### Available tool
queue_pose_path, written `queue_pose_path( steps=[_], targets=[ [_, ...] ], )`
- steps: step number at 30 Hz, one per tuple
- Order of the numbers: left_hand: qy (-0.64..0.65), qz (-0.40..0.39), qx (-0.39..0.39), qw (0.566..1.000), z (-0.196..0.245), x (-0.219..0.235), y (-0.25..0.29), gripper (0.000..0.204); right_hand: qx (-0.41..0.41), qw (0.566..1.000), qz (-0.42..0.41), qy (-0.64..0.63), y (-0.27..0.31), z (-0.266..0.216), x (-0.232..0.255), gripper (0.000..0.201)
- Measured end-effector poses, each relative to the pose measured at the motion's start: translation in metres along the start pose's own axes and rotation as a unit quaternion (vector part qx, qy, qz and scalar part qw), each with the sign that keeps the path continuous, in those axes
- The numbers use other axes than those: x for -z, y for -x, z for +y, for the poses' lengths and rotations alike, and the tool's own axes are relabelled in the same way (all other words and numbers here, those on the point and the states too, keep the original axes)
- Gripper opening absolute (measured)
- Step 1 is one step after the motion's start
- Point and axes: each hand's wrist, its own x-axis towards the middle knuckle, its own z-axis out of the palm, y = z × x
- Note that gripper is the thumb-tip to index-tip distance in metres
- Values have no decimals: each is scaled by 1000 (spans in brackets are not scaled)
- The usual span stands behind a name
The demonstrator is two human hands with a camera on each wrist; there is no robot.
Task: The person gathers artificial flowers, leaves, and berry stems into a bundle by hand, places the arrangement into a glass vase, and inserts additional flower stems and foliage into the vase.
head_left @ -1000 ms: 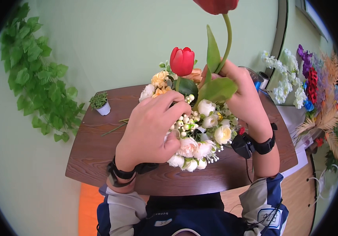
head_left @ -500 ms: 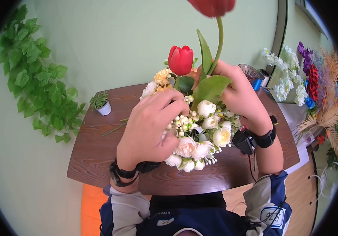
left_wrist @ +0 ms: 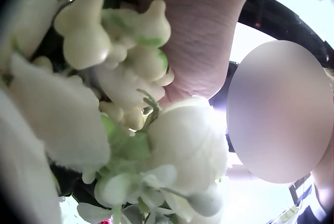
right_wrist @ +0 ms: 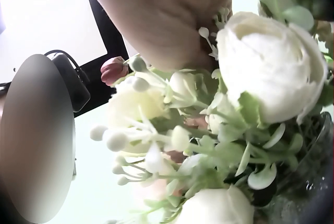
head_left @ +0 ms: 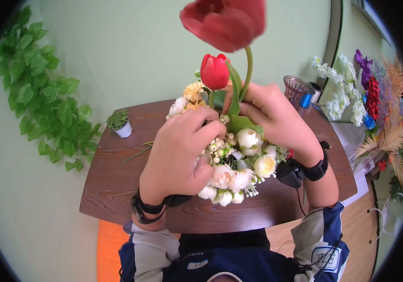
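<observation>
In the head view a bouquet of white, cream and orange flowers [head_left: 222, 175] sits mid-table. My right hand [head_left: 279, 117] pinches the green stem of a large red tulip [head_left: 229, 23] just above the bouquet's right side, its leaf [head_left: 235, 89] beside the fingers. A smaller red tulip [head_left: 214, 72] stands upright at the back of the bouquet. My left hand [head_left: 178, 152] curls round the bouquet's left side; its fingertips are hidden among white berries [head_left: 219, 149]. In the right wrist view a white rose [right_wrist: 271, 67] stands near the rim of a clear glass container [right_wrist: 318, 146].
A small potted plant [head_left: 123, 128] and cut green stems [head_left: 138, 153] lie to the left on the table [head_left: 112, 188]. At the back right are a glass vase [head_left: 295, 89] and a blue spool [head_left: 306, 99]. More flowers [head_left: 372, 98] stand beyond the table's right edge.
The large tulip has come lower and to the left, its bloom now above the smaller tulip. My right hand has shifted slightly left with its stem. My left hand has barely moved.
</observation>
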Motion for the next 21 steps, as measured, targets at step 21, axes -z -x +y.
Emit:
queue_pose_path(
  steps=[21],
  targets=[
    [32,1,27,999,2,-2,0,36,-103,983,-72,-133,-3,3,13,28]
  ],
)
